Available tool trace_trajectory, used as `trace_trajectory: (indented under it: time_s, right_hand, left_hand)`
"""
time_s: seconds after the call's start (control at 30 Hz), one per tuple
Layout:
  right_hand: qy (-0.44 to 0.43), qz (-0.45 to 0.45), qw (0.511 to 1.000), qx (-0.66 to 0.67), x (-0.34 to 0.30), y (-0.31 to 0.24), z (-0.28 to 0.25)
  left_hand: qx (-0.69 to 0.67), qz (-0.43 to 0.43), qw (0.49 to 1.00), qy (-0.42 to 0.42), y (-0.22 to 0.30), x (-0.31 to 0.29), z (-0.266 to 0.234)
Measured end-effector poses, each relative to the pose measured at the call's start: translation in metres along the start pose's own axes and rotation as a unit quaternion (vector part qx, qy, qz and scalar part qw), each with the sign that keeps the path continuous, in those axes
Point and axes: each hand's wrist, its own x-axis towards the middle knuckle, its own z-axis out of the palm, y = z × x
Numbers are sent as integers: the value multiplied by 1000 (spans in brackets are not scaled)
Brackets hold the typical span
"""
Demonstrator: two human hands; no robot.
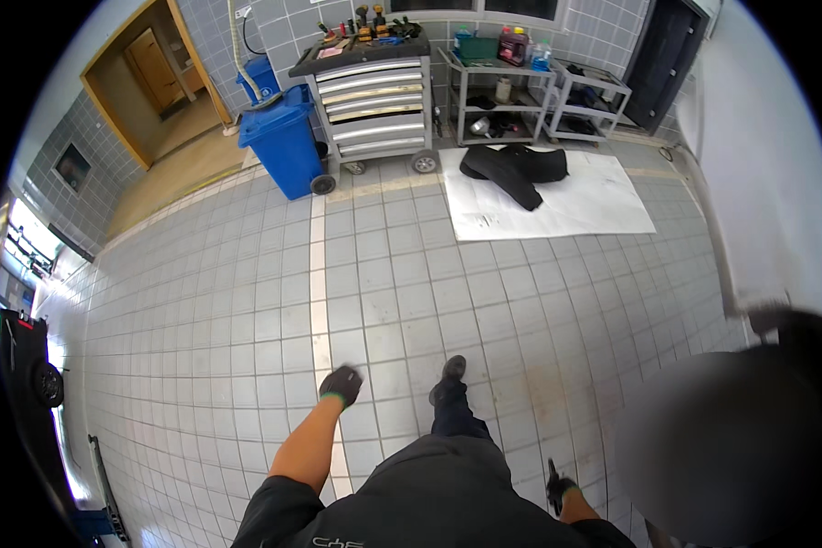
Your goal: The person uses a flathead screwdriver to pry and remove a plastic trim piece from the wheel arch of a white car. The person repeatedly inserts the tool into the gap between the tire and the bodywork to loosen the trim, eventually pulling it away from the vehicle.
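Observation:
My left hand [342, 384], in a dark glove with a green cuff, hangs over the tiled floor left of my body. Its fingers are smeared by motion, and nothing shows sticking out of it. On the other side my right hand [562, 491], gloved alike, is low beside my hip. A slim dark shape [551, 468] points forward from it; whether this is a tool or a stretched finger is too small to tell. One dark shoe [454, 368] is on the tiles ahead of me. Neither hand touches anything around it.
Against the far wall stand a blue wheeled bin [283, 146], a grey tool cabinet [374, 114] with tools on top, and metal shelf carts [502, 96] carrying bottles. Black fabric [516, 169] lies on a white sheet [594, 212]. A blurred grey round object [717, 447] looms close at right.

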Motion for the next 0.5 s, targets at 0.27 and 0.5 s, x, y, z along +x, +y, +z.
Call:
trace_trajectory:
  time_s: [0.27,0.5]
  right_hand:
    - [-8,-11,987,-157,7,-286,-171]
    - [166,-337,926,-32,-72,-712,-423]
  left_hand:
    - [102,-235,821,-509,-221,-103,47]
    - [121,-225,838,-482,-217,26,6]
